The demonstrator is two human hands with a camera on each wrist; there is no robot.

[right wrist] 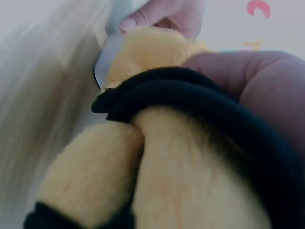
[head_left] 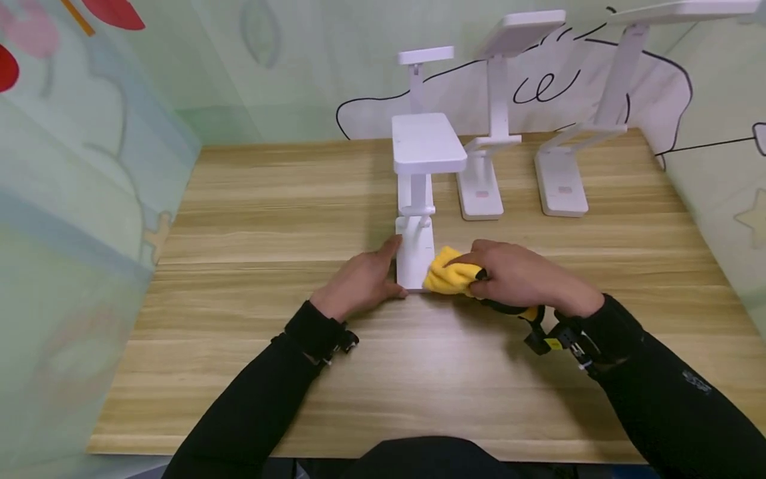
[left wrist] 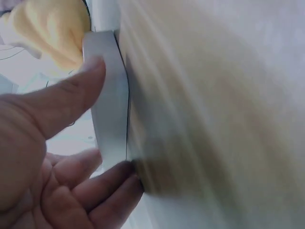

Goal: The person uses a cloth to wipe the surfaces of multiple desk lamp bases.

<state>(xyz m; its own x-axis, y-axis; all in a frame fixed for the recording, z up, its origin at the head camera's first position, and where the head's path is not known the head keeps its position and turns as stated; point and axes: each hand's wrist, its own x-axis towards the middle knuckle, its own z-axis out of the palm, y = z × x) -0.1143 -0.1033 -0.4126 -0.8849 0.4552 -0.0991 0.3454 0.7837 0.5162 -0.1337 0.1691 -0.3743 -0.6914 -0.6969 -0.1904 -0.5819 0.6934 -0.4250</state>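
Note:
A white desk lamp [head_left: 415, 256] stands on the table with its flat head [head_left: 427, 143] folded out above its base. My left hand [head_left: 362, 283] grips the base at its left side, thumb [left wrist: 78, 90] against one edge and fingertips [left wrist: 112, 195] along it near the tabletop. In my right hand [head_left: 517, 273] is a bunched yellow cloth [head_left: 449, 276] with black edging, pressed to the right side of that base. The right wrist view shows the cloth's folds [right wrist: 176, 167] up close, with part of the left hand [right wrist: 167, 14] beyond them.
Behind the held lamp rises another white lamp [head_left: 426, 55], partly hidden by it. Two more white lamps, one in the middle [head_left: 481, 189] and one at the right [head_left: 562, 186], stand toward the back of the wooden table [head_left: 269, 213]. A printed curtain [head_left: 287, 73] hangs behind.

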